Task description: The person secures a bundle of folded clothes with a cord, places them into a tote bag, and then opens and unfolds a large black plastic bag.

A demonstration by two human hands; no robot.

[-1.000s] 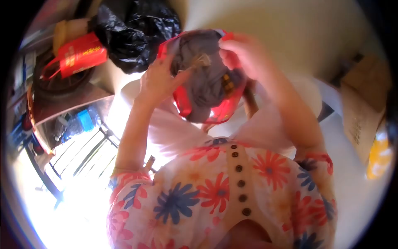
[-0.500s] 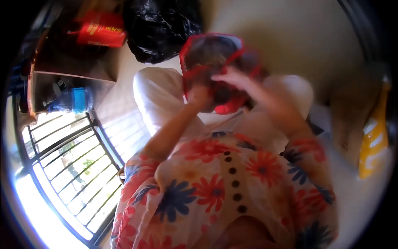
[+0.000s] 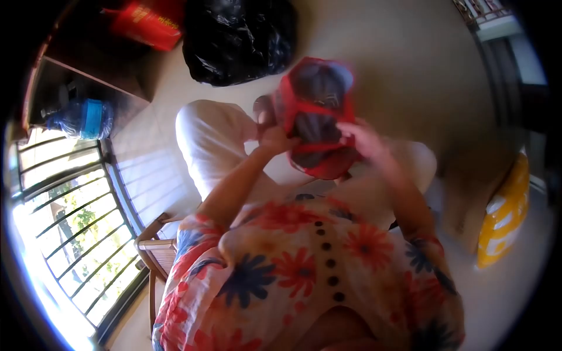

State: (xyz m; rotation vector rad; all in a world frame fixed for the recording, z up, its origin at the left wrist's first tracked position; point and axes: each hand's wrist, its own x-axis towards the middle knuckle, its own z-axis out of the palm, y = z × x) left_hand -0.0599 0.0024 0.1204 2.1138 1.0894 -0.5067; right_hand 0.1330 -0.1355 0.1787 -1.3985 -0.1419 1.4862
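The open red bag (image 3: 285, 105) is above the white trousers (image 3: 205, 134); fingers of the left hand (image 3: 276, 139) and right hand (image 3: 369, 143) grasp opposite edges. Both edges should be held apart under light, even tension so the mouth stays unfolded. Count: one red bag, one black plastic bag (image 3: 240, 44), one bottle (image 3: 91, 119), one red package (image 3: 153, 24), one yellow package (image 3: 503, 216).

Before my left knee (image 3: 205, 126): plastic bag (image 3: 240, 41). Left: bottle (image 3: 91, 119) in shelf unit (image 3: 102, 82), chair (image 3: 161, 251). Right: packet (image 3: 504, 210).
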